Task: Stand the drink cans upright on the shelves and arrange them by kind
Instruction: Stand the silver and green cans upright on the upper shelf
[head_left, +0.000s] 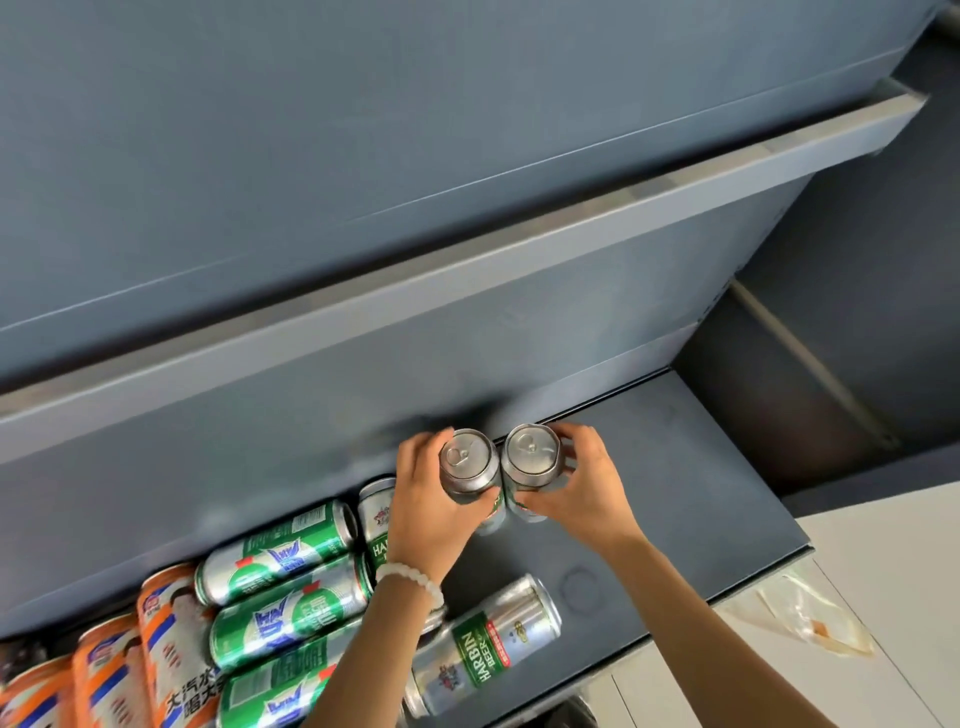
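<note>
Right now the fingers (423, 452) of the left hand (431, 512) wrap one upright can (467, 470), and those of the right hand (582, 488) wrap a second can (530, 460). The two touch side by side near the back of the lower shelf (675, 467), both tops facing up. Whether their bases rest on the shelf or hang just above it cannot be told; the hands cover the lower halves.

The likely trouble is a knock. The left forearm passes just above a lying Harbin can (485, 647), and another Harbin can (376, 525) sits right beside the left wrist, so a careless pull-back could roll either one. If both cans are let go at once while tilted, one may tip the other over. The green cans (278, 561) heaped on their sides at the left could also roll into the cleared space.

Labels on the two held cans are mostly hidden, so their kind is hard to confirm. The orange cans (171, 639) are cut off at the lower left edge, and blur smears the shelf wall behind the hands.
</note>
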